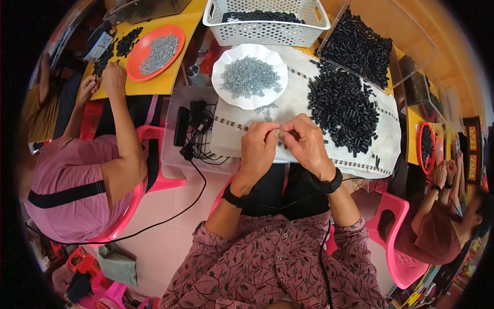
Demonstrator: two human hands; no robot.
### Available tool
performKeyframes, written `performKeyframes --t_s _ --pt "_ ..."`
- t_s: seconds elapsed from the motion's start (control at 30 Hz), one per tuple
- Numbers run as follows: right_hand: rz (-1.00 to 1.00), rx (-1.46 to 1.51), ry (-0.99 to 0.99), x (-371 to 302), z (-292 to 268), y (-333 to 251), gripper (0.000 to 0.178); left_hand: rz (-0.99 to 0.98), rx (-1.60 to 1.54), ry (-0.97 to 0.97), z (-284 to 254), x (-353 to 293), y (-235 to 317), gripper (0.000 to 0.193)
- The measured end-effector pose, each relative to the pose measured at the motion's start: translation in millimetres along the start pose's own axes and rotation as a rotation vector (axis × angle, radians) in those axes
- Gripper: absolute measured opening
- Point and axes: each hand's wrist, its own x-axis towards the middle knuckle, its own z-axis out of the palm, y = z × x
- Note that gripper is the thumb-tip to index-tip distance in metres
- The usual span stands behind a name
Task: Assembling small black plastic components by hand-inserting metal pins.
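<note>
My left hand (260,145) and my right hand (307,143) meet over the near part of the cloth-covered table. Both are closed, thumbs and forefingers pinched together at one spot. Something small and pale shows between the fingertips, too little of it to name. Just beyond my left hand stands a white scalloped plate (220,81) heaped with small clear-grey cylindrical pieces (250,77). To the right of my right hand spreads a large pile of short black cylindrical pieces (342,105). A few clear pieces lie on the cloth (231,135) by the plate's near edge.
A white perforated basket (267,36) of black pieces stands at the back. A clear bin (355,49) of black pieces is tipped at the back right. On the left, a person (82,190) works beside an orange plate (135,64); cables (198,123) fill a clear box.
</note>
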Motion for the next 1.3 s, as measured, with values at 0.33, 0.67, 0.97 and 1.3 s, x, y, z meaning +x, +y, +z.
performKeyframes --t_s 0.33,0.67,0.97,1.3 --pt "0.079 0.185 0.102 -14.1 -3.8 -9.1 0.009 -0.42 -0.597 -0.175 -2.0 0.3 11.6 0.017" --pt "0.018 0.181 0.142 -23.2 -5.0 -7.7 0.007 -0.413 -0.627 -0.203 3.3 -1.4 13.6 0.021" --pt "-0.048 0.029 0.243 -43.2 -11.7 -17.6 0.01 -0.341 -0.481 -0.307 1.9 -5.9 19.2 0.021" --pt "0.005 -0.26 0.42 -76.7 -49.4 20.7 0.013 -0.37 -0.441 -0.353 6.7 -8.1 33.1 0.018"
